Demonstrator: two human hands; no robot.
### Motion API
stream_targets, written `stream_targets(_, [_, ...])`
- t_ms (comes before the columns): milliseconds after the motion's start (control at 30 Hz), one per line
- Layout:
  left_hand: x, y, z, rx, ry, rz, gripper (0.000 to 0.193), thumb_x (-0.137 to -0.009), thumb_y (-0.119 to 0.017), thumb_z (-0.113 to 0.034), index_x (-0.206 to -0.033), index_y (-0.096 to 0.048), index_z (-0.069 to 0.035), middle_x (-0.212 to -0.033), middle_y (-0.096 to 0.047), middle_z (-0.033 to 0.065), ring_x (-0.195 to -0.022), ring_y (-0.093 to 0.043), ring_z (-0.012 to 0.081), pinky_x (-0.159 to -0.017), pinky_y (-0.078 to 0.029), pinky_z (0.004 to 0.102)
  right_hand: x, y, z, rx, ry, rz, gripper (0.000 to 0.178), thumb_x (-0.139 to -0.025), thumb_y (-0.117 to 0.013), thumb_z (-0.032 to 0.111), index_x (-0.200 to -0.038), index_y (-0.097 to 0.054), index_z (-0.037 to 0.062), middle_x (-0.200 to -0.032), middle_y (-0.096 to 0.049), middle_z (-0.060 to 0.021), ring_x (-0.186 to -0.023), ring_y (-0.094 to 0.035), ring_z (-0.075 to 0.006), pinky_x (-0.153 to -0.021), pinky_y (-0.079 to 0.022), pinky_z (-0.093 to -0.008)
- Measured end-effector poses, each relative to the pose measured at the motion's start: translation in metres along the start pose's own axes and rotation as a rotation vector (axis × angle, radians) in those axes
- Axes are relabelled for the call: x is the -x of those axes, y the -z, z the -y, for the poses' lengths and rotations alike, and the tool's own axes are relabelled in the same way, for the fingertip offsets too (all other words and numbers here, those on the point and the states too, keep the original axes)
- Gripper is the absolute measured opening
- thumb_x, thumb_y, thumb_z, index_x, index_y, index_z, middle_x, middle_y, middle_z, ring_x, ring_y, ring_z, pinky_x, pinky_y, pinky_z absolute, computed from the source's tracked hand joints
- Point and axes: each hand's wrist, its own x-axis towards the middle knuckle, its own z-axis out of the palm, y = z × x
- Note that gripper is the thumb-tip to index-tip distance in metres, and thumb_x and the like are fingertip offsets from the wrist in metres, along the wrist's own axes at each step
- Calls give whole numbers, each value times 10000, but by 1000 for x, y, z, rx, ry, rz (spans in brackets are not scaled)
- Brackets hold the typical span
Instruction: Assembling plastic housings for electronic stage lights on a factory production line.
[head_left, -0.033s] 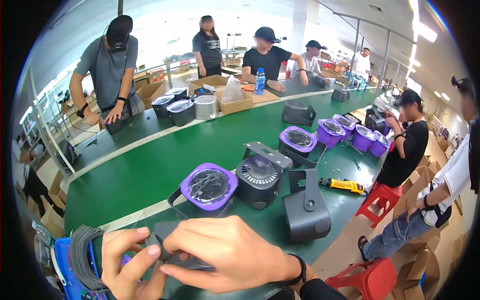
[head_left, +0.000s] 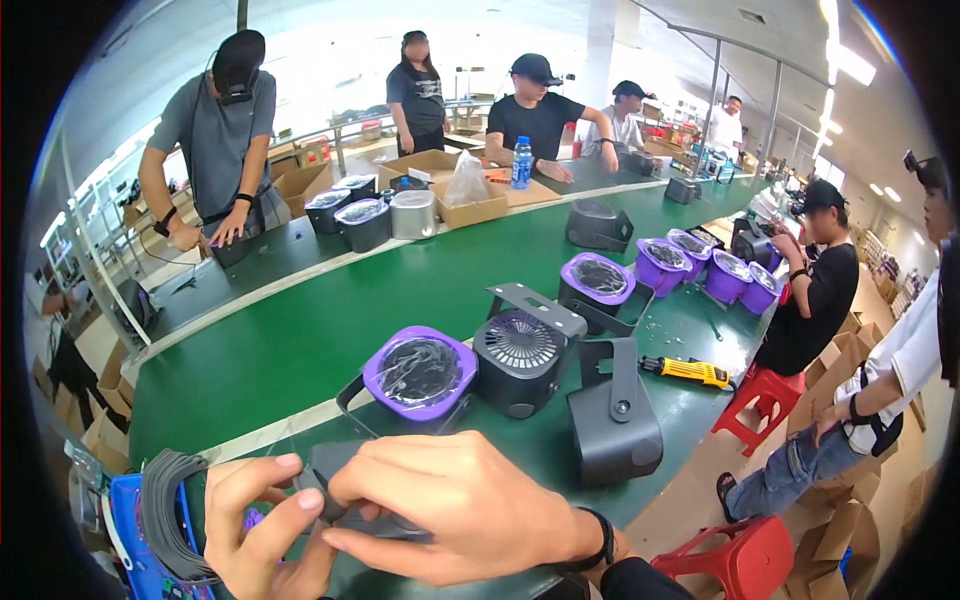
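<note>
Low in the head view, both my hands meet over a dark grey part [head_left: 335,460], mostly covered by my fingers, so its kind cannot be made out. My right hand [head_left: 460,505] bends over it from the right, fingers closed on it. On its left side my left hand [head_left: 255,530] has curled fingers, the tips against its edge. Just beyond sits a black lamp-like housing with a purple rim [head_left: 420,372] and film over its face. Beside it are a housing with a finned round back [head_left: 518,345] and a dark bracketed housing [head_left: 615,430].
At my left, a bundle of grey strips [head_left: 165,510] lies over a blue bin [head_left: 127,525]. A yellow power tool [head_left: 685,372] rests near the bench's right edge. More purple-rimmed housings [head_left: 662,262] stand farther along. Red stools [head_left: 735,560] and co-workers [head_left: 815,290] are on the right.
</note>
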Motion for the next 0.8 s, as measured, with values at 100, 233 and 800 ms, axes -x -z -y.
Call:
stream_targets(100, [-3, 2, -4, -10, 2, 21, 484, -748, -745, -58, -1217, -627, -73, -1192, -617, 235, -922, -568, 297, -686, -473, 351, -1, 1, -2, 12, 55, -24, 209, -846, -803, 75, -951, -634, 12, -802, -642, -85, -674, -665, -228, -571, -517, -321])
stream_targets(233, [-3, 2, -4, -51, 0, 18, 486, -760, -754, -76, -1228, -625, -74, -1154, -616, 227, -916, -572, 301, -674, -481, 343, -1, 1, -2, 0, 45, -22, 208, -849, -801, 73, -954, -634, 9, -806, -640, -90, -674, -662, -228, -579, -522, -325])
stream_targets(800, [-6, 12, 0, -105, -69, 74, 579, -718, -798, -233, -1251, -641, -71, -962, -569, 149, -772, -512, 253, -607, -391, 340, 0, 4, -2, 23, 87, -18, 229, -908, -704, 161, -934, -598, -40, -814, -611, -175, -725, -637, -382, -616, -495, -447])
